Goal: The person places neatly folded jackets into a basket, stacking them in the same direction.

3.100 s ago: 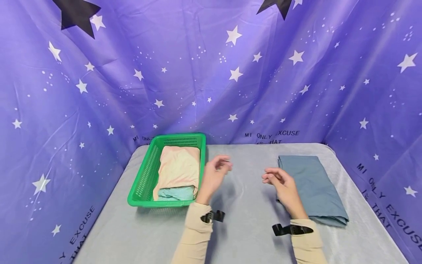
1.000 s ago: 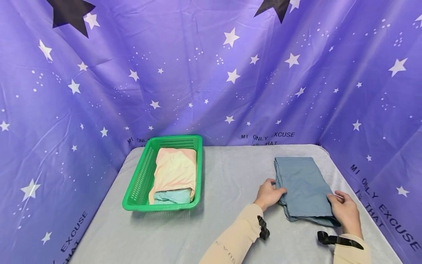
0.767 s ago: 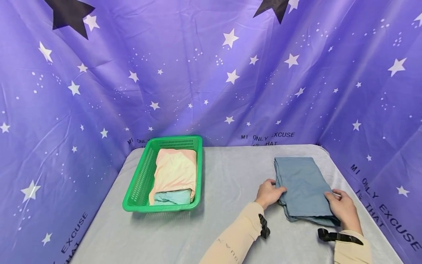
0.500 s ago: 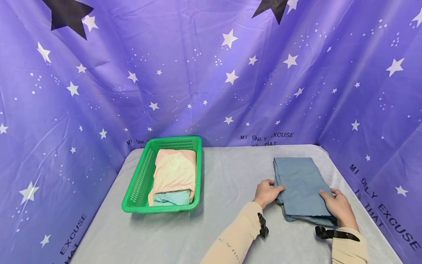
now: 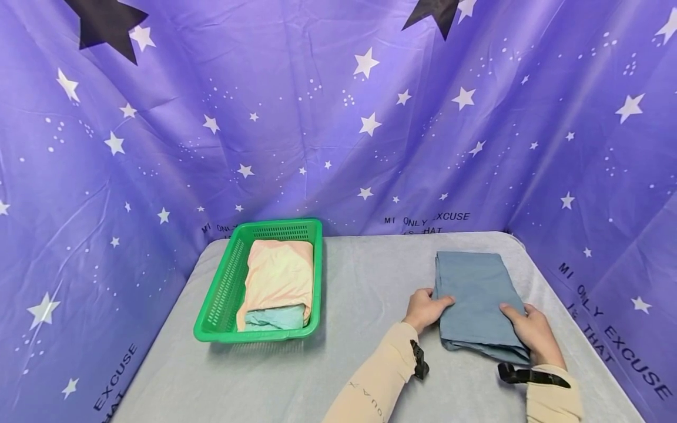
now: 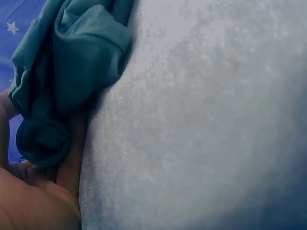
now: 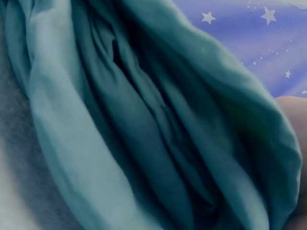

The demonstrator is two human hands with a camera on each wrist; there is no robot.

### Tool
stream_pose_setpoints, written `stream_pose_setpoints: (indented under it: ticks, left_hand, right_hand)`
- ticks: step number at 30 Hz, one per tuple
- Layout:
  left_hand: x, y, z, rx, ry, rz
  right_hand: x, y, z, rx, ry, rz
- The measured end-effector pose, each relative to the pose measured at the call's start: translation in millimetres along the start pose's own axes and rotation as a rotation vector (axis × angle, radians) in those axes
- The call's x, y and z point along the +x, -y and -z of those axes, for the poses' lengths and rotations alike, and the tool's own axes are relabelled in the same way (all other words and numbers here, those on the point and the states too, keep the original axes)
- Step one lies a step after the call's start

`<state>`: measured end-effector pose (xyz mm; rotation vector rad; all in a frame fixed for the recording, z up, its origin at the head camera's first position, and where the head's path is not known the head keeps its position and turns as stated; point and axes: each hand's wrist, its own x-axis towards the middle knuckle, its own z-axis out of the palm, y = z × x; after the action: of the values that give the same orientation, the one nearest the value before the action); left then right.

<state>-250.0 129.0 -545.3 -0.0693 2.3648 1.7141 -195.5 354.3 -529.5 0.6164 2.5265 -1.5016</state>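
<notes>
A folded blue-grey cloth point(image 5: 476, 294) lies at the right side of the table in the head view. My left hand point(image 5: 425, 308) grips its left edge, thumb on top; in the left wrist view the fingers pass beneath a rolled fold of the cloth point(image 6: 86, 52). At the near right edge my right hand point(image 5: 533, 332) holds the cloth, its thumb lying on the upper face. The right wrist view shows several loose layers of the cloth point(image 7: 120, 120) at its side, with most of the right hand hidden behind them.
A green plastic basket point(image 5: 254, 336) stands at the table's left, holding a folded pale pink cloth point(image 5: 280, 273) over a light turquoise one point(image 5: 277, 318). Purple curtains point(image 5: 307, 117) with stars enclose the grey-covered table point(image 5: 365, 282) at the back and sides.
Both hands moved from above the table to the blue-grey cloth's edges and took hold of it. Lately the right hand moved left and the cloth shifted slightly left.
</notes>
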Motion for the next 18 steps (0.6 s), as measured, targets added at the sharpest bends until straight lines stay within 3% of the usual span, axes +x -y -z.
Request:
stream_pose_setpoints:
  ticks: [9,18]
  left_hand:
    - [-1.7,3.1,1.4,-0.043,0.030,0.040]
    - [-0.1,5.7,1.0,-0.096,0.053,0.028]
  right_hand:
    - [-3.5,5,-11,0.045,-0.041,0.027]
    - [-9.4,5,-19,0.067,-0.109,0.084]
